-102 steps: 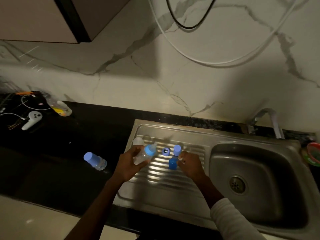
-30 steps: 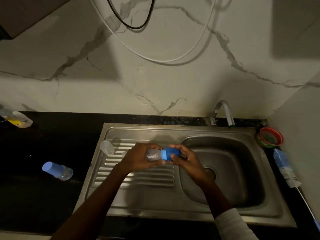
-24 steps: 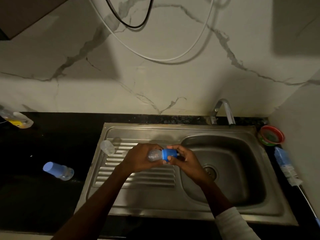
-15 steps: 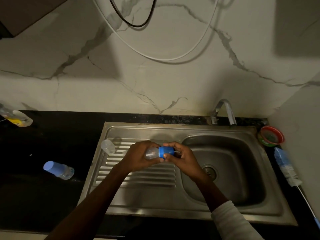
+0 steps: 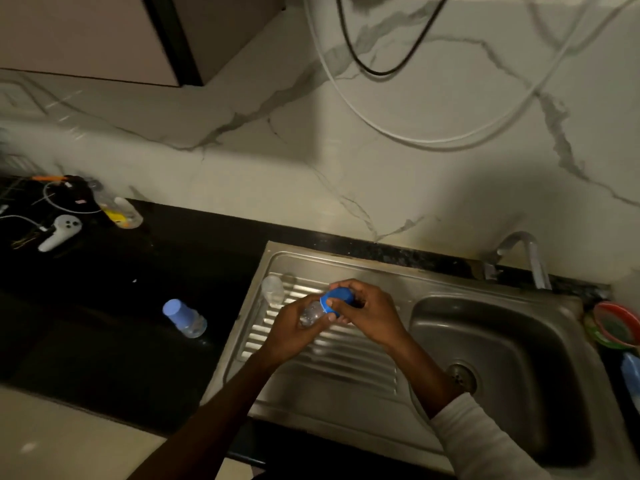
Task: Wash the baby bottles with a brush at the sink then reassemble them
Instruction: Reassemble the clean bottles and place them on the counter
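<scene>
Over the ribbed drainboard [image 5: 311,362] I hold a small clear baby bottle [image 5: 311,311] on its side. My left hand [image 5: 292,327] grips its clear body. My right hand [image 5: 369,313] curls round its blue cap end [image 5: 337,299]. A clear cap [image 5: 272,288] stands at the drainboard's back left corner. A second baby bottle [image 5: 183,317] with a pale blue cap lies on the black counter left of the sink.
The steel basin [image 5: 502,368] with its drain is to the right, the tap [image 5: 523,254] behind it. A red and green bowl [image 5: 614,323] sits at the far right. A white controller [image 5: 57,233], cables and a yellow-lidded container [image 5: 119,212] lie at the counter's far left.
The view has swung left, so the sink now sits further right. Both hands keep hold of the bottle and cap; the bottle's blue end now tilts up and to the right.
</scene>
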Available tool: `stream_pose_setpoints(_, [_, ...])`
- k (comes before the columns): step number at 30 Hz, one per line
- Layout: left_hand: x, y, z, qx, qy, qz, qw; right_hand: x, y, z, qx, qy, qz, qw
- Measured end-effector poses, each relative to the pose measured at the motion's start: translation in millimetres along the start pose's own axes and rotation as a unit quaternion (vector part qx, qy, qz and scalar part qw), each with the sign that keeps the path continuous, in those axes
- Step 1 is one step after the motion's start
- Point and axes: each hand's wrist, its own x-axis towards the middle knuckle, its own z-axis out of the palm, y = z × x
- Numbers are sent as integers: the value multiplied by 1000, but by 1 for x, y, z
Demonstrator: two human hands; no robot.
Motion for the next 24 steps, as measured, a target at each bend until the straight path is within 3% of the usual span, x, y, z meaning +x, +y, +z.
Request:
stream_pose_setpoints(5, [-23, 2, -38, -108, 49, -61, 991, 22, -39, 54, -3, 19, -6, 1000])
stream_pose_setpoints(10, [-30, -25, -98, -106, 47, -125, 985, 51, -60, 104, -77, -74, -47, 993])
stream_pose_setpoints(12, [-33, -34, -118, -67, 76, -133, 986, 67, -66, 122, -114, -95, -80, 986])
stream_pose_setpoints(14, [-37, -34, -141, 63, 113, -73, 989, 86, -72, 142, -148, -104, -115, 977])
stream_pose_setpoints(16, [-39, -38, -165, 249, 168, -21, 954, 105, -73, 166, -176, -88, -132, 971])
stream_pose_setpoints(18, [-42, -47, -188, 390, 220, -35, 893, 122, -67, 191, -182, -82, -125, 972])
stream_pose_setpoints(21, [-47, -69, -215, 465, 230, -170, 838, 140, -52, 232, -203, -114, -109, 966])
stream_pose_setpoints(22, [-49, -77, -221, 456, 213, -215, 837, 143, -47, 243, -210, -127, -106, 964])
stream_pose_setpoints(24, [-50, -93, -229, 383, 170, -274, 866, 148, -37, 264, -228, -147, -107, 957])
